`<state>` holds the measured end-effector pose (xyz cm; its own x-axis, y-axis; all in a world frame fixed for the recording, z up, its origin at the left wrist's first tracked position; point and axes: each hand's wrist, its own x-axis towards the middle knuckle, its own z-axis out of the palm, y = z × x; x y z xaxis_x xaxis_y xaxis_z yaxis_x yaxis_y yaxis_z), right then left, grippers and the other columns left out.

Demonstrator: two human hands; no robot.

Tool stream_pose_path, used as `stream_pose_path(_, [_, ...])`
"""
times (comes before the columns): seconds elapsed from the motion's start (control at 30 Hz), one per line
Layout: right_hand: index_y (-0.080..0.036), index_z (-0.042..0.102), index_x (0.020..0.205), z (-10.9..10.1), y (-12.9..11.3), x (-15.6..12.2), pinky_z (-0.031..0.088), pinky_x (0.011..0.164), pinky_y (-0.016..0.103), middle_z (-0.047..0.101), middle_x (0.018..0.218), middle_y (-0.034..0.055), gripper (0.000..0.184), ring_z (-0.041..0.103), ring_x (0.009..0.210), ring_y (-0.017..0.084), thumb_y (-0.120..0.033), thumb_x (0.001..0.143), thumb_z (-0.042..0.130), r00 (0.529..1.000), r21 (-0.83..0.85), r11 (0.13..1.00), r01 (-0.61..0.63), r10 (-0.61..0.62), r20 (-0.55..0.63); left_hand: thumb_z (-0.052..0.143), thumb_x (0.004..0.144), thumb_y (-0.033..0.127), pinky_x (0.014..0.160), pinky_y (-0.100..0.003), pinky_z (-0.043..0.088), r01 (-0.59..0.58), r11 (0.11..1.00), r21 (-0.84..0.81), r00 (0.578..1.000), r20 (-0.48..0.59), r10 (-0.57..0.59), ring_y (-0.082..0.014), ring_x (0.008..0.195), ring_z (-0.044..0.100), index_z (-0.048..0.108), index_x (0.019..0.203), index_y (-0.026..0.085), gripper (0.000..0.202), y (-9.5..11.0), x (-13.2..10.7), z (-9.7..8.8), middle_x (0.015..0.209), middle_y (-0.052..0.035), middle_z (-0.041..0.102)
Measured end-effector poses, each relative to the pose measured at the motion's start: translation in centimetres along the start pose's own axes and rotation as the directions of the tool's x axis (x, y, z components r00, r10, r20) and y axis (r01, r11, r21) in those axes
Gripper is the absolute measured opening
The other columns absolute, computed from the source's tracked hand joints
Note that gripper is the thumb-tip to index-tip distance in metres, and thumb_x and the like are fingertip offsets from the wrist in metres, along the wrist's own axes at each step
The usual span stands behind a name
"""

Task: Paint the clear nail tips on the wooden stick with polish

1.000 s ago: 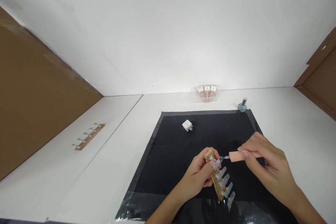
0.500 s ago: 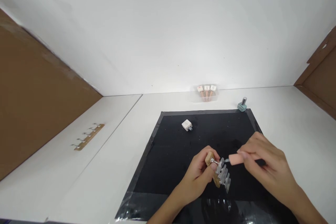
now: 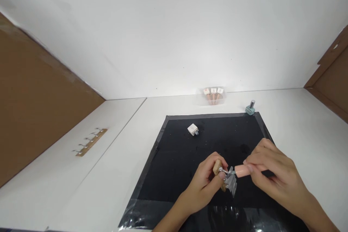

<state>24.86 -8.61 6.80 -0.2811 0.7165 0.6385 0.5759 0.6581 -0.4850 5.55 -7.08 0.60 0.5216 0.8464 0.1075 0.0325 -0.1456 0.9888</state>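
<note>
My left hand [image 3: 206, 184] is closed round a small wooden strip [image 3: 218, 168] that carries several clear nail tips [image 3: 231, 185] on metal posts. It holds the strip above the black mat [image 3: 176, 152], turned so the tips point toward me. My right hand [image 3: 272, 174] pinches a pink nail-polish brush cap [image 3: 241, 170], and the brush end touches the topmost nail tip.
A white square bottle [image 3: 193, 129] lies on the mat's far part. A teal polish bottle [image 3: 250, 108] stands at the mat's far right corner. Three pink bottles sit in a clear tray [image 3: 214, 95] by the wall. Another wooden strip [image 3: 91, 142] lies on the left table.
My left hand has rotated the wooden strip, so the row of nail tips now looks shorter and bunched. My right hand with the brush has shifted slightly down and left.
</note>
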Motion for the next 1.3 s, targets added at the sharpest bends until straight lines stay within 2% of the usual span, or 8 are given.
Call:
stream_pose_path(0.13, [-0.022, 0.056, 0.073, 0.0, -0.2, 0.0, 0.039, 0.046, 0.027, 0.056, 0.052, -0.0021, 0.020, 0.046, 0.050, 0.014, -0.005, 0.082, 0.053, 0.999, 0.039, 0.999, -0.008, 0.010, -0.040, 0.048, 0.089, 0.048, 0.048, -0.020, 0.029, 0.026, 0.999, -0.045, 1.000, 0.005, -0.026, -0.0098, 0.060, 0.036, 0.054, 0.084, 0.018, 0.031, -0.2, -0.1, -0.1, 0.079, -0.0009, 0.046])
stream_pose_path(0.27, [-0.022, 0.057, 0.075, 0.2, -0.3, -0.2, 0.040, 0.047, 0.026, 0.056, 0.054, -0.0023, 0.019, 0.048, 0.050, 0.013, -0.006, 0.084, 0.053, 1.000, 0.130, 0.991, -0.020, 0.023, -0.018, 0.052, 0.087, 0.049, 0.041, -0.018, 0.023, 0.117, 0.967, -0.224, 0.993, 0.037, -0.112, -0.0050, 0.051, 0.029, 0.052, 0.084, 0.018, 0.032, -0.3, -0.1, 0.1, 0.076, 0.0022, 0.042])
stream_pose_path(0.47, [-0.022, 0.058, 0.073, 0.2, 0.1, -0.5, 0.040, 0.045, 0.026, 0.058, 0.056, -0.0011, 0.018, 0.051, 0.052, 0.014, -0.009, 0.085, 0.053, 0.976, 0.072, 0.986, -0.151, 0.160, -0.145, 0.065, 0.076, 0.055, 0.035, -0.013, 0.018, 0.383, 0.755, -0.533, 0.924, 0.210, -0.320, 0.0006, 0.040, 0.025, 0.047, 0.092, 0.021, 0.042, -0.3, 0.2, 0.1, 0.070, 0.0069, 0.046])
stream_pose_path(0.57, [-0.022, 0.057, 0.070, 0.2, 0.1, -0.5, 0.033, 0.039, 0.026, 0.055, 0.055, -0.0021, 0.020, 0.045, 0.044, 0.012, -0.017, 0.088, 0.052, 0.950, 0.036, 0.970, -0.242, 0.244, -0.193, 0.071, 0.069, 0.057, 0.033, -0.011, 0.018, 0.381, 0.683, -0.623, 0.925, 0.258, -0.281, 0.0024, 0.037, 0.023, 0.044, 0.092, 0.022, 0.050, -0.1, 0.4, -0.1, 0.071, 0.0081, 0.049])
stream_pose_path(0.67, [-0.022, 0.057, 0.068, 0.3, 0.2, -0.5, 0.030, 0.037, 0.026, 0.056, 0.055, -0.0019, 0.022, 0.042, 0.041, 0.011, -0.021, 0.090, 0.051, 0.932, 0.035, 0.955, -0.294, 0.294, -0.212, 0.071, 0.071, 0.053, 0.032, -0.009, 0.017, 0.364, 0.650, -0.667, 0.931, 0.238, -0.278, 0.0030, 0.038, 0.020, 0.040, 0.084, 0.022, 0.046, 0.2, 0.5, 0.0, 0.071, 0.0090, 0.048])
stream_pose_path(0.87, [-0.023, 0.059, 0.069, 0.6, 0.8, -0.6, 0.041, 0.045, 0.026, 0.063, 0.058, -0.0012, 0.020, 0.055, 0.050, 0.015, -0.020, 0.087, 0.053, 0.925, 0.019, 0.943, -0.333, 0.330, -0.188, 0.061, 0.082, 0.050, 0.029, -0.007, 0.014, 0.374, 0.645, -0.667, 0.925, 0.219, -0.309, 0.0017, 0.038, 0.015, 0.033, 0.081, 0.024, 0.038, 0.7, 0.7, 0.6, 0.071, 0.0104, 0.044])
stream_pose_path(1.07, [-0.023, 0.060, 0.068, 0.9, 0.7, -0.7, 0.044, 0.045, 0.025, 0.062, 0.056, -0.0016, 0.020, 0.057, 0.050, 0.015, -0.021, 0.087, 0.053, 0.917, 0.055, 0.928, -0.368, 0.372, -0.144, 0.060, 0.083, 0.049, 0.029, -0.006, 0.027, 0.299, 0.664, -0.685, 0.954, 0.202, -0.221, 0.0012, 0.040, 0.023, 0.031, 0.080, 0.024, 0.038, 0.3, 0.6, 0.7, 0.076, 0.0089, 0.044])
stream_pose_path(1.3, [-0.024, 0.063, 0.076, 0.9, 0.2, -0.5, 0.047, 0.044, 0.020, 0.065, 0.063, -0.0019, 0.009, 0.061, 0.052, 0.014, -0.026, 0.084, 0.061, 0.910, 0.297, 0.877, -0.379, 0.412, -0.054, 0.045, 0.093, 0.045, 0.035, -0.008, 0.038, 0.127, 0.834, -0.537, 0.989, 0.136, -0.062, 0.0018, 0.046, 0.047, 0.039, 0.088, 0.023, 0.024, -0.4, 0.0, 0.6, 0.089, 0.0050, 0.044])
